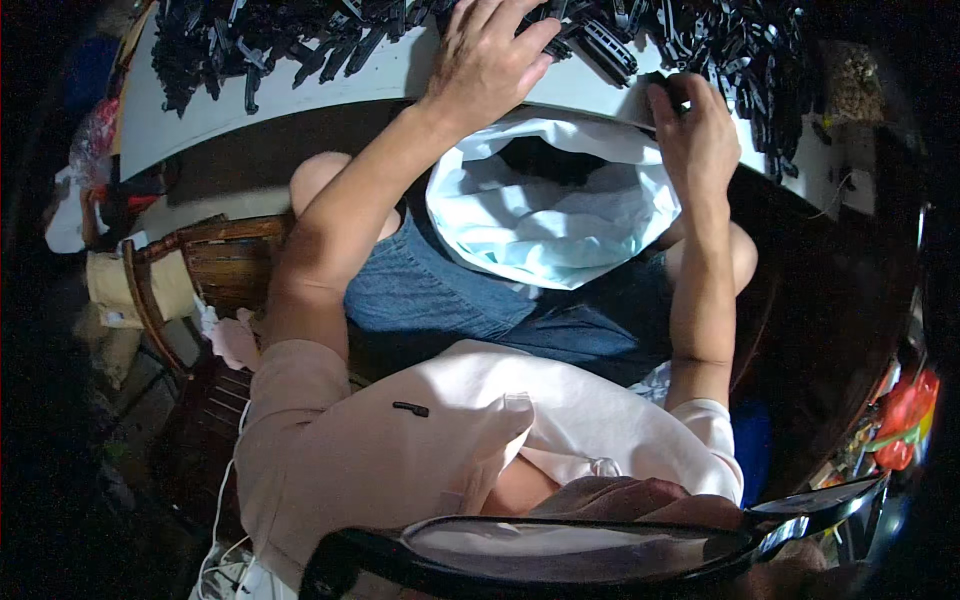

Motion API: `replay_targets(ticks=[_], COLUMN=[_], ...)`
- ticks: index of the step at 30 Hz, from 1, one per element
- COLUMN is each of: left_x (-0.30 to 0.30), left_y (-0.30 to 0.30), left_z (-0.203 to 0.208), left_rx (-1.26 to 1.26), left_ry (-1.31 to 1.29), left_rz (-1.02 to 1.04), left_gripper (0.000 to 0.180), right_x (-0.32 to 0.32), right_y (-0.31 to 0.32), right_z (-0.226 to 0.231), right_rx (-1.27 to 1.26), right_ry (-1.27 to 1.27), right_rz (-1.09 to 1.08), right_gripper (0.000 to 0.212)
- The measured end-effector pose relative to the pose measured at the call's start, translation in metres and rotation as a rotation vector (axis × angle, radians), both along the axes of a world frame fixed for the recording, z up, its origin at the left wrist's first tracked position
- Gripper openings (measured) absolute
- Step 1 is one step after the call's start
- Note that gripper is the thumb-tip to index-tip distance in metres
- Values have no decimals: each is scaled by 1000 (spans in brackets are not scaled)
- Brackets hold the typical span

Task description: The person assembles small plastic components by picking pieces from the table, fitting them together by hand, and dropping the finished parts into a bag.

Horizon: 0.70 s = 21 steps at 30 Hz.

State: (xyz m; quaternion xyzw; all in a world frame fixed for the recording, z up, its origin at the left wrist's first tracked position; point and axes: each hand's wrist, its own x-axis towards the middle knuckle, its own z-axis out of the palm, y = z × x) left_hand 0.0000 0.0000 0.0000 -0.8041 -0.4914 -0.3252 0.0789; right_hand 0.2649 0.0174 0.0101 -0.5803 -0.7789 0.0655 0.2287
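Note:
Heaps of small black plastic parts (340, 35) lie along the far side of a white tabletop (290, 95). My left hand (490, 65) reaches over the table's middle among these parts, fingers spread, some tips near the picture's top edge. A longer black piece with light ribs (607, 52) rests between my hands. At the table's front edge is my right hand (697, 130), thumb and fingers curled together around something dark and small, partly hidden. A white sack (550, 235) stands wide-mouthed between my knees, its inside dark at the far side.
Another dense heap of black parts (740, 60) covers the table's right side. A brown wooden chair (230, 260) stands at my left, with a cardboard-coloured box (140, 288) beyond it. White cables (222, 500) hang at lower left. Red bags (900, 415) are at far right.

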Motion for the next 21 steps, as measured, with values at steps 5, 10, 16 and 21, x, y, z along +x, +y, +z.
replay_targets(ticks=[5,10,16,21], left_x=[6,10,-5,-4], left_y=[5,6,0,-17], left_z=[7,13,26,28], left_rx=[14,35,305,44], left_ry=[-74,-64,-95,-605], left_rz=[-59,-57,-24,-71], left_gripper=[31,35,38,24], right_x=[-2,-11,-18,-22], right_y=[-1,-6,-11,-15], right_z=[-1,-9,-4,-1], right_rx=[-94,-151,-108,-51], right_ry=[241,395,541,610], right_rz=[100,189,224,254], right_gripper=[34,34,33,28])
